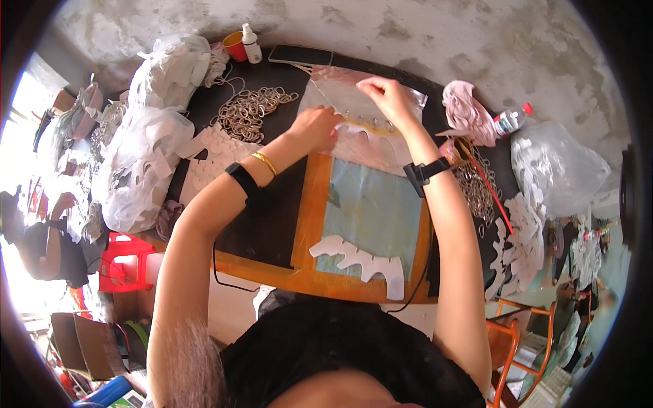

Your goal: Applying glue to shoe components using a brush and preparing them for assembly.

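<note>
My left hand (317, 129) rests at the left end of a pale scalloped piece (381, 144) on a shiny clear sheet (330, 83). Its fingers are curled, and their tips are hidden. Over the same sheet, farther right, my right hand (386, 97) is raised with its fingers pinched together; anything between them is too small to make out. Small metal rings (373, 121) sit in a row along the piece's yellowish upper edge. Nearer me, a white scalloped cutout (364, 262) lies across the lower edge of a blue-green mat (374, 204).
Metal rings (252, 112) are heaped on the left, above stacked white cutouts (214, 160). Plastic bags (146, 143) bulge beyond them. Rightward are a metal chain pile (476, 194), a pink cloth (469, 112), a bottle (511, 120) and a clear bag (561, 166). A person (51, 238) works far left.
</note>
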Action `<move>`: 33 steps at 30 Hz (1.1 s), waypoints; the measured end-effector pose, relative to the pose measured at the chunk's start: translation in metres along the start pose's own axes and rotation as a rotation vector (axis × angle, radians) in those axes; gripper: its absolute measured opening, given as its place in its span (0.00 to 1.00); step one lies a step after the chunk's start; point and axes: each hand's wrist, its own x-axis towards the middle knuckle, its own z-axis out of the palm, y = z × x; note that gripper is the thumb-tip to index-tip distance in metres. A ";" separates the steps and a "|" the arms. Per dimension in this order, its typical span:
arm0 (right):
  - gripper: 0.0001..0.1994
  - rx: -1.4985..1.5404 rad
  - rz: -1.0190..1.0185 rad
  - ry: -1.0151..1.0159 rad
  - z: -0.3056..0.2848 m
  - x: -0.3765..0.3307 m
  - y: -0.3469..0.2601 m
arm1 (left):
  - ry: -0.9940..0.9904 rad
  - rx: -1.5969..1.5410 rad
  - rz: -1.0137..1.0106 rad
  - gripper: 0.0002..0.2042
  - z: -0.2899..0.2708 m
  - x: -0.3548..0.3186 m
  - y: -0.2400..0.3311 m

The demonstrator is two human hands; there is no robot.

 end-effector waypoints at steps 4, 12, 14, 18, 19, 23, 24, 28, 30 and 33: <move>0.10 0.017 -0.004 0.048 -0.032 -0.044 -0.030 | -0.088 -0.032 -0.030 0.23 0.000 0.002 -0.021; 0.10 -0.052 0.255 -0.020 -0.105 -0.210 -0.072 | 0.302 -0.336 0.138 0.13 -0.040 -0.032 -0.010; 0.09 -0.048 0.376 -0.029 -0.097 -0.250 -0.078 | 0.150 -0.402 0.054 0.12 -0.058 -0.071 0.011; 0.08 -0.066 0.459 -0.048 -0.060 -0.303 -0.103 | -0.113 -0.609 -0.035 0.09 -0.057 -0.140 0.056; 0.08 -0.100 0.447 -0.045 -0.054 -0.312 -0.109 | -0.136 -0.620 -0.022 0.09 -0.045 -0.147 0.065; 0.14 -0.163 0.382 -0.057 -0.039 -0.325 -0.130 | -0.040 -0.493 -0.031 0.13 -0.020 -0.161 0.100; 0.17 -0.253 0.306 -0.063 -0.035 -0.330 -0.130 | -0.046 -0.432 -0.091 0.16 -0.019 -0.163 0.109; 0.15 -0.237 0.209 -0.010 -0.015 -0.335 -0.115 | 0.097 -0.459 -0.042 0.14 0.004 -0.178 0.108; 0.11 -0.213 0.195 -0.026 -0.017 -0.332 -0.122 | 0.005 -0.564 -0.124 0.13 -0.008 -0.184 0.115; 0.08 -0.069 0.307 -0.084 -0.031 -0.318 -0.140 | -0.015 -0.745 -0.211 0.10 -0.026 -0.186 0.118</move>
